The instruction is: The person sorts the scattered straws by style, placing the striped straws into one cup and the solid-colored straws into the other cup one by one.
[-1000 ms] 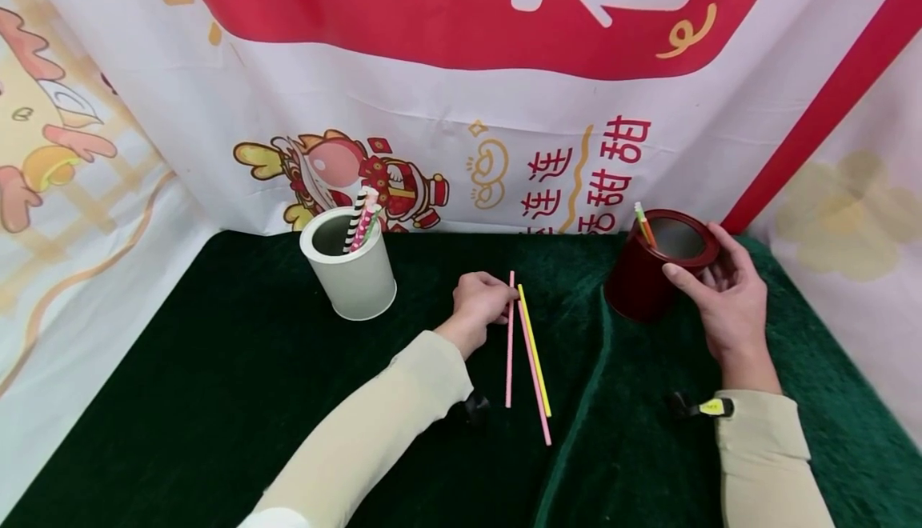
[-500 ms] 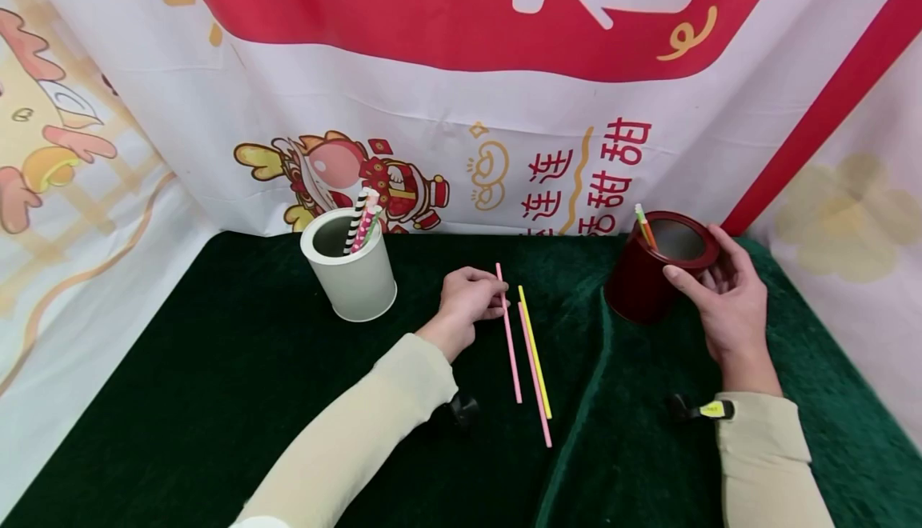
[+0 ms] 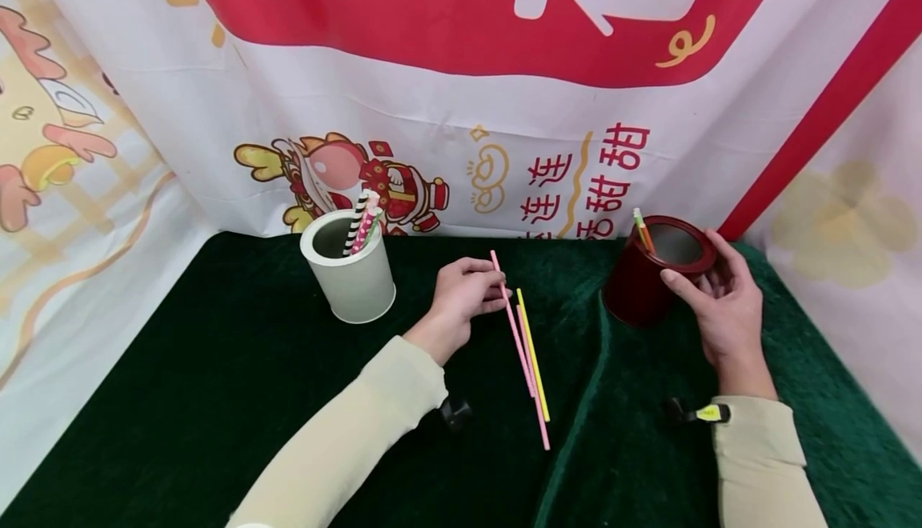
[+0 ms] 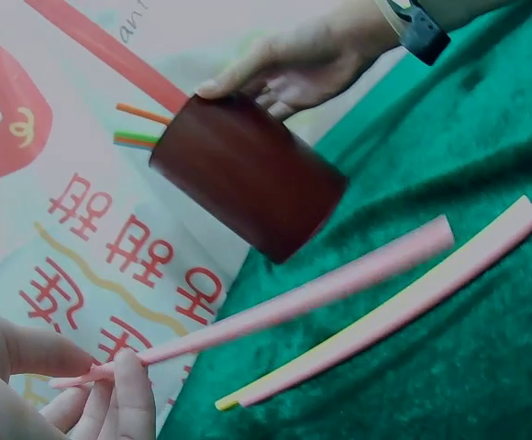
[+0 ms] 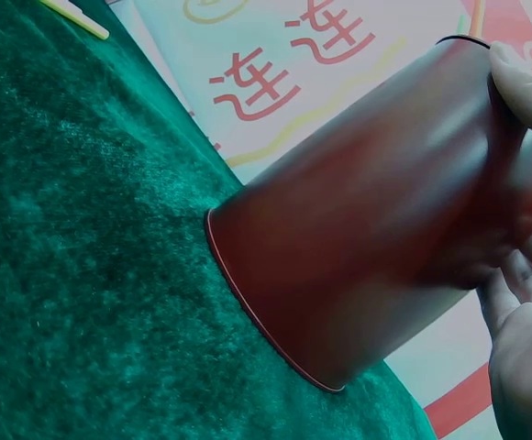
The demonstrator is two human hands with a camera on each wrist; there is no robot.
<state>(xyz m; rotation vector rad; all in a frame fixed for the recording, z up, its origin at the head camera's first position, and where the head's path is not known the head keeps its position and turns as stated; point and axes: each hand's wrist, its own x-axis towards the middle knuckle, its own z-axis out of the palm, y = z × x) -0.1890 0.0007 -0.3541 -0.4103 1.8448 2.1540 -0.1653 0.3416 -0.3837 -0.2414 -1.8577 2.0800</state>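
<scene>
Between thumb and fingers, my left hand (image 3: 461, 296) pinches a pink straw (image 3: 513, 324) near its far end; in the left wrist view the straw (image 4: 312, 295) slants away from the fingertips. Just right of it, a yellow straw (image 3: 534, 356) and another pink straw (image 3: 542, 424) lie side by side on the cloth. At the right, my right hand (image 3: 731, 312) grips the rim and side of a dark red cylindrical holder (image 3: 637, 288), which stands upright. A few straws, orange and green (image 3: 641, 228), poke out of it. The right wrist view shows the holder's side (image 5: 358, 211) close up.
A white cylindrical holder (image 3: 353, 284) stands at the back left with several patterned straws (image 3: 362, 224) inside, striped and dotted. Dark green velvet cloth (image 3: 216, 400) covers the table. Behind it hangs a printed white and red fabric backdrop (image 3: 461, 96).
My left hand has drawn one pink straw away from the other two, leftward and slightly up, and the straw now tilts. The right hand keeps its grip on the red holder.
</scene>
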